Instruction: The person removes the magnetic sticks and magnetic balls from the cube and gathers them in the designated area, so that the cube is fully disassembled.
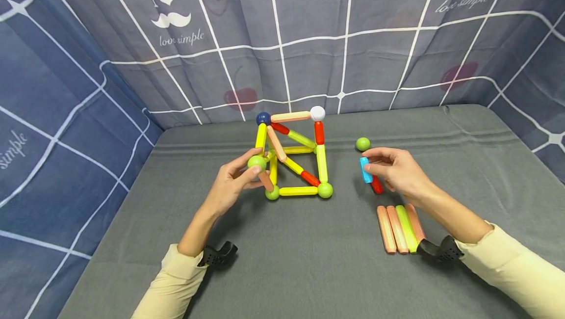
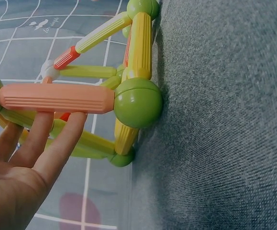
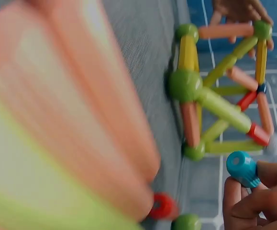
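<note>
My left hand (image 1: 222, 189) pinches a green ball (image 1: 256, 163) at a near upper corner of a frame built from magnetic sticks and balls. An orange stick (image 2: 57, 97) runs from that ball down to another green ball (image 2: 138, 103) on the cloth; the left fingers lie behind this stick. The frame also carries a dark blue ball (image 1: 263, 119) and a white ball (image 1: 317, 113) at its top, joined by an orange stick (image 1: 290, 116). Right of the frame, my right hand (image 1: 401, 172) holds a short blue stick (image 1: 366, 170) between thumb and fingers.
A short red stick (image 1: 377, 185) lies below the right hand. Behind that hand sits a loose green ball (image 1: 363, 144). Orange sticks (image 1: 386, 229) and a yellow-green one (image 1: 406, 229) lie side by side near the right wrist. A checked curtain (image 1: 309, 39) hangs behind the grey cloth (image 1: 287, 260).
</note>
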Tool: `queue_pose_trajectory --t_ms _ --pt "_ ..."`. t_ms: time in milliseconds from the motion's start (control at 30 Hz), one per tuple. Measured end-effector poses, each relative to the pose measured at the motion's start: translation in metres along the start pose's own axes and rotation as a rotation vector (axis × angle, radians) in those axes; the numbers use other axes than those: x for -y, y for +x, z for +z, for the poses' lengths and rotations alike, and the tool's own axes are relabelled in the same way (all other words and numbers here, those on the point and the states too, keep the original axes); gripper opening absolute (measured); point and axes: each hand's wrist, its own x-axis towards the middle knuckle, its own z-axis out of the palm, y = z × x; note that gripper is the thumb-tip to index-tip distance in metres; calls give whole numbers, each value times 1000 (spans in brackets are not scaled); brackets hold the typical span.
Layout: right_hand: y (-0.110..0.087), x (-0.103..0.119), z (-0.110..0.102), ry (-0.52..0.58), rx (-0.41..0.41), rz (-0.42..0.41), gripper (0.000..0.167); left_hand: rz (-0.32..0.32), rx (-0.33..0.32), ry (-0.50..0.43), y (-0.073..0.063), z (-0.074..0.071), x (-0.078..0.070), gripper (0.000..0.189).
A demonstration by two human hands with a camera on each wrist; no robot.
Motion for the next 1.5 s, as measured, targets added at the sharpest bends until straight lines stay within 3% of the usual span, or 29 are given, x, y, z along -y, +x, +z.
queue_pose_trajectory --t_ms 333,667,1267,1500 --pt "6 -23 -29 -190 24 68 43 -7 -3 -3 0 0 2 49" --pt "8 -30 -35 -310 86 76 40 -3 3 1 0 -1 1 49" --pt "8 -28 -32 -347 129 72 47 -9 7 -2 0 -1 2 50" --pt "6 -16 -32 -347 78 38 47 -14 3 -8 0 -1 1 49"
